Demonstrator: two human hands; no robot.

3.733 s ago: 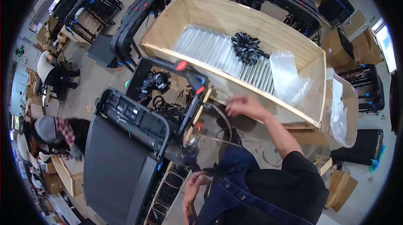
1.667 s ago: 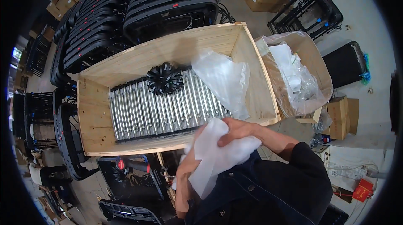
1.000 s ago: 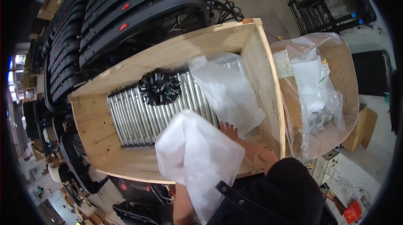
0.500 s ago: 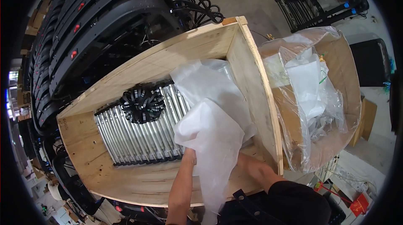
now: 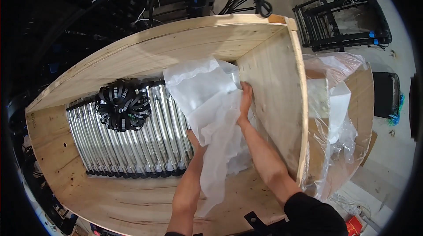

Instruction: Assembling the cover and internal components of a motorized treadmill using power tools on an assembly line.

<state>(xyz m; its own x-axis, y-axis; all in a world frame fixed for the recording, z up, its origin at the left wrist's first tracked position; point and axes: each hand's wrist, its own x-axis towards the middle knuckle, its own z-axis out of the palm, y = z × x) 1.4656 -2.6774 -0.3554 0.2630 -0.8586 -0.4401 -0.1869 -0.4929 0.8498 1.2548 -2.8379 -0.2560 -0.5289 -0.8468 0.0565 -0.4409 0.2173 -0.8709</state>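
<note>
Plastic sheets (image 5: 207, 104) lie in the wooden crate's (image 5: 273, 73) right end, right hand (image 5: 245, 99) flat with fingers together, left hand (image 5: 194, 141) hidden underneath; they could snag and tear on metal tubes (image 5: 132, 143).

Pale, honey-coloured wood with fine grain lines all over the crate (image 5: 145, 55), and inside it a row of shiny silver tubes (image 5: 132, 143) striped light and dark by their own ridges, capped at the near end by a line of small black tips. On top of them sits a black bundle of straps (image 5: 122, 104) flecked with little white marks — next to it the milky, translucent white plastic sheet (image 5: 207, 104). To the right, a brown cardboard box (image 5: 352, 104) under clear, glossy film — beyond it a black rack (image 5: 343, 16) with blue clips on grey floor.
</note>
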